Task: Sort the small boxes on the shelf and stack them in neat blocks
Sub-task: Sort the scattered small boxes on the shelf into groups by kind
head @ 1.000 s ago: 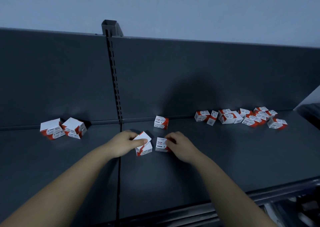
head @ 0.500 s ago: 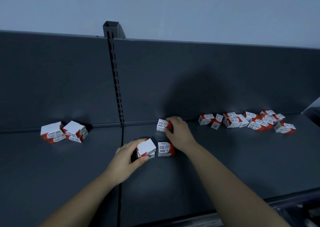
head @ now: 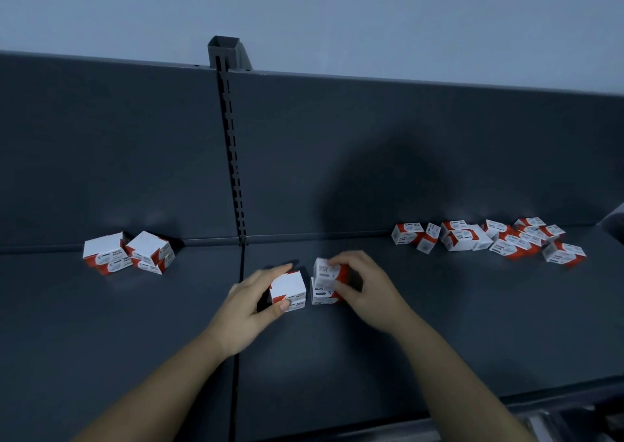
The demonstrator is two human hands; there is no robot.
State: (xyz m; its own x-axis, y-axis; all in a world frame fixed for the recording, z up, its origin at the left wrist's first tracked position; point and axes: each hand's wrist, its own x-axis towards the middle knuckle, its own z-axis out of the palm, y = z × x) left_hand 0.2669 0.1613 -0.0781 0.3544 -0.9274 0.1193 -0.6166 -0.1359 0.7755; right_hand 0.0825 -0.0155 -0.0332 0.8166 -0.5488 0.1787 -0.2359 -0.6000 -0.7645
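Note:
Small white-and-red paper-clip boxes lie on a dark grey shelf (head: 439, 323). My left hand (head: 250, 310) grips a two-high stack of boxes (head: 288, 289) at the shelf's middle, fingers behind it and thumb in front. Just to its right, my right hand (head: 364, 289) pinches one box (head: 326, 270) held on top of another box (head: 322, 294) that rests on the shelf. Two neat blocks of boxes (head: 128, 254) stand at the back left. A loose heap of several boxes (head: 489, 239) lies at the back right.
A slotted upright post (head: 231, 157) splits the shelf's dark back panel, and a seam runs forward between my hands. The shelf's front edge (head: 472, 414) crosses the lower right. Bare shelf surface lies between the middle boxes and both outer groups.
My right hand reached to the back of the shelf, took the lone box there and brought it forward onto the box beside the left stack. My left hand kept hold of its stack.

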